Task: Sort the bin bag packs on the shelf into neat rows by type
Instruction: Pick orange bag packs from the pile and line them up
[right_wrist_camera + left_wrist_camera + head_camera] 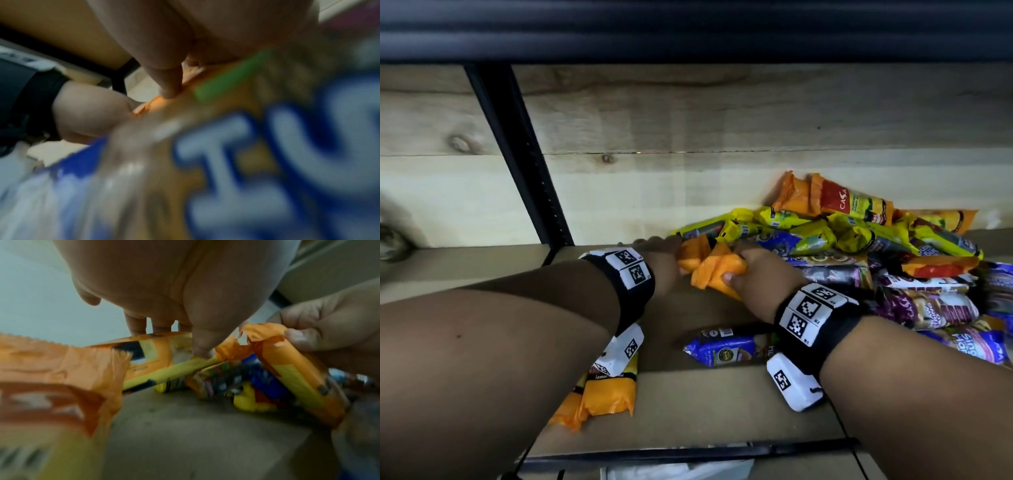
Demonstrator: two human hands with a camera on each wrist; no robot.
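From the head view, both hands work at the near edge of a jumbled heap of bin bag packs [859, 246] on the shelf [705, 404]: the right hand [753, 274] grips an orange pack [714, 270] with curled fingers, while the left hand [666, 263] reaches to a second orange pack [690, 255] just beside it. Two orange packs [599, 397] lie side by side at the shelf's front left, and a blue pack [732, 349] lies apart near the right wrist. The left wrist view shows the left hand's fingertips [203, 348] closed on the top edge of that second pack, the right one pinching its pack's crinkled end. The right wrist view is badly blurred; only a thumb pressed on orange film shows. The risk I see is that tugging packs from the heap's edge drags neighbours along, and the thin ends could tear or slip.
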